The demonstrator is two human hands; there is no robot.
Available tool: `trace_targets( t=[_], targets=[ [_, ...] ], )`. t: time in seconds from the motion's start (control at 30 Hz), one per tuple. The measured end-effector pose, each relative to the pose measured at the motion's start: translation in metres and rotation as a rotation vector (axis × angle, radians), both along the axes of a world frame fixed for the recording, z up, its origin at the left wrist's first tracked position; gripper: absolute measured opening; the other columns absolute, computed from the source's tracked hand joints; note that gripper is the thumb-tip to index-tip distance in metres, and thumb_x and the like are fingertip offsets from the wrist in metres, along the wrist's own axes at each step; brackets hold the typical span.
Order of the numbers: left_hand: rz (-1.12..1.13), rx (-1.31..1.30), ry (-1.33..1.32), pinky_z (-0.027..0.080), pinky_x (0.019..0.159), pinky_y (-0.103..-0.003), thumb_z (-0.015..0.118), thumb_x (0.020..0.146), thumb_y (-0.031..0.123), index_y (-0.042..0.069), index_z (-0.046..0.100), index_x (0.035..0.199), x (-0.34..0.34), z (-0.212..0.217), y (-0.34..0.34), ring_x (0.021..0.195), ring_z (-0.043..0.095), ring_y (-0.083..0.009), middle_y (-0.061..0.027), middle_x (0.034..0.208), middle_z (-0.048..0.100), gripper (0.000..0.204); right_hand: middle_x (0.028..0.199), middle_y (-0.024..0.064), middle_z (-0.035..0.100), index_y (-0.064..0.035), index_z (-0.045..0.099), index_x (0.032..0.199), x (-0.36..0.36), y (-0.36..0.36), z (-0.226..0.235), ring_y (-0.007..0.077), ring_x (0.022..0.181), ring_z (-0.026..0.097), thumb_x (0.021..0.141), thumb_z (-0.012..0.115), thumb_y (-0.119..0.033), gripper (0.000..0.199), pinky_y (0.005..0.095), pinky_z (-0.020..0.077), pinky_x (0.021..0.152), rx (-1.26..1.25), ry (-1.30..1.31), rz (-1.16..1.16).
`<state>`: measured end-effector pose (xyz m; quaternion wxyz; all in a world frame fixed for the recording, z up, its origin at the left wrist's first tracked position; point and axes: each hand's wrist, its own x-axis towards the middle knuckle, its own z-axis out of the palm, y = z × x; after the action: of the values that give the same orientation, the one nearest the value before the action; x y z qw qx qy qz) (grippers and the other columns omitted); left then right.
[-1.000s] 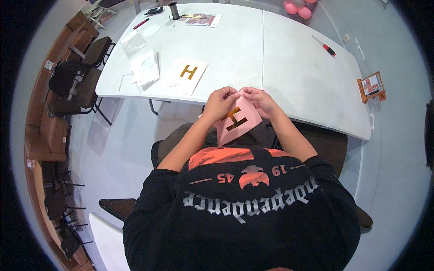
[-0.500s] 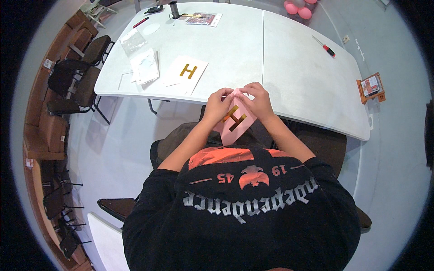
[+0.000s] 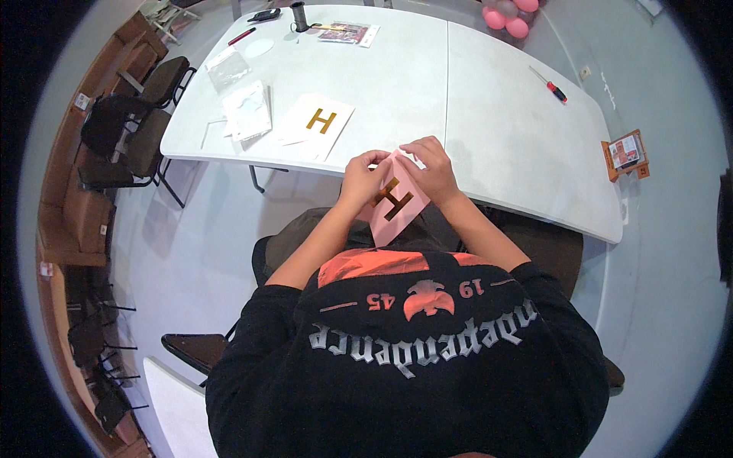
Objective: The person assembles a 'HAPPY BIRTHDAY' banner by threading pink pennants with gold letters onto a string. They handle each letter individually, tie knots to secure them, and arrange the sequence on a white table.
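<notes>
Both-handed right now: my left hand (image 3: 365,177) and my right hand (image 3: 432,169) are closed on one pink paper flag (image 3: 395,200) with a gold letter on it, held up in front of my chest, just off the near edge of the white folding table (image 3: 458,99). Left fingers pinch the flag's upper left edge, right fingers pinch the top edge and right side; fingertips of the two hands nearly meet at the top. Flag is tilted, letter running diagonally, lower point hanging down toward my lap. It is above the table edge line in view but not resting on the table, as far as I can tell.

On the table, left of my hands and well apart: a cream paper flag (image 3: 317,124) with the same kind of gold letter, lying flat on what looks like a small stack. Further left, clear plastic bags (image 3: 246,111) with white contents, another bag (image 3: 227,67) beyond. Far edge: a red pen (image 3: 241,36), a dark spool (image 3: 298,15), a printed packet (image 3: 345,32). Right half of table: a screwdriver (image 3: 551,85) with red handle, alone. Off the table's right end, an orange cardboard package (image 3: 626,153) near the corner. Pink balloons (image 3: 510,17) past the far edge. Dark chairs (image 3: 126,122) stand at the left end.
</notes>
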<state>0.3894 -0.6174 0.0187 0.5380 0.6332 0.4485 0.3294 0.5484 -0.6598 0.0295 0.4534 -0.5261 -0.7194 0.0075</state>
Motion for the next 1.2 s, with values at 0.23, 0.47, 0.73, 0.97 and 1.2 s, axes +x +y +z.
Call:
trace_targets(
  t=[0.23,0.47,0.73,0.97,1.2],
  targets=[
    [-0.005,-0.038,0.059,0.045,0.065,-0.023,0.061,0.085,0.022,-0.001,0.067,0.089,-0.007,-0.004,0.003,0.068,0.055,-0.0082,-0.0022,0.074,0.064,0.025,0.082,0.0118,0.057,-0.0001,0.056,0.081,-0.011,0.001,-0.009,0.0294,0.082,0.052,0.077,0.062,-0.006,0.009,0.0364,0.0428,0.075,-0.003,-0.137,0.113],
    [0.050,-0.063,0.061,0.044,0.061,-0.025,0.062,0.084,0.023,0.000,0.067,0.088,-0.012,-0.021,0.010,0.065,0.055,-0.0093,-0.0039,0.073,0.064,0.023,0.079,0.0127,0.060,-0.0006,0.062,0.083,0.002,0.019,-0.012,0.0223,0.070,0.057,0.081,0.061,-0.010,0.010,0.0325,0.0455,0.063,-0.166,0.291,-0.144],
    [-0.098,-0.204,0.062,0.043,0.069,-0.022,0.064,0.084,0.018,-0.001,0.065,0.094,-0.038,-0.022,0.008,0.073,0.055,-0.0077,-0.0024,0.082,0.065,0.021,0.087,0.0148,0.068,0.0029,0.060,0.091,0.061,0.049,0.019,0.0160,0.078,0.064,0.085,0.056,-0.005,0.011,0.0268,0.0491,0.071,-0.380,0.452,-0.120],
    [0.025,-0.237,-0.075,0.045,0.067,-0.021,0.064,0.084,0.020,-0.002,0.064,0.098,-0.049,0.003,0.012,0.074,0.057,-0.0076,-0.0044,0.084,0.066,0.026,0.083,0.0102,0.067,0.0019,0.061,0.091,0.038,0.028,0.024,0.0144,0.076,0.063,0.082,0.061,-0.005,0.011,0.0266,0.0497,0.073,-0.684,0.712,0.167],
    [0.064,-0.130,-0.116,0.047,0.061,-0.022,0.061,0.085,0.017,-0.001,0.065,0.097,-0.037,0.009,-0.001,0.067,0.059,-0.0074,-0.0059,0.078,0.067,0.022,0.086,0.0079,0.065,0.0028,0.061,0.097,0.005,-0.001,0.023,0.0129,0.081,0.063,0.083,0.062,-0.006,0.016,0.0251,0.0513,0.073,-0.810,0.686,0.338]
  ],
)
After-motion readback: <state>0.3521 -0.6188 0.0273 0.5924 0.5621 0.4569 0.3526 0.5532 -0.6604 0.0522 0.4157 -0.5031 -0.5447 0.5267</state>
